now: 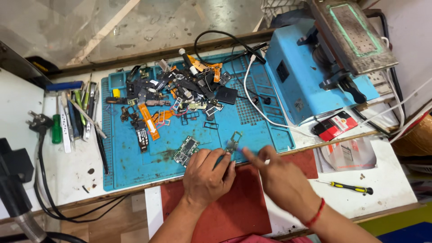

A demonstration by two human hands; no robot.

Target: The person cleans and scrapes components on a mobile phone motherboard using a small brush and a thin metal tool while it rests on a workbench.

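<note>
Green and studded with tiny components, the small circuit board (186, 151) lies flat on your blue silicone mat (135, 166), just beside your left hand (208, 176), whose fingers curl over the mat's near edge; whether they pinch anything you cannot tell. Your right hand (281, 177) hovers over the red pad (234, 211), forefinger and thumb stretched toward a thin metal frame piece (233, 141), holding nothing.

A blue machine (310, 72) sits upper right; screwdrivers and tweezers (74, 114) lie at left; a yellow-handled screwdriver (348, 187) rests lower right on the tabletop (387, 180).
</note>
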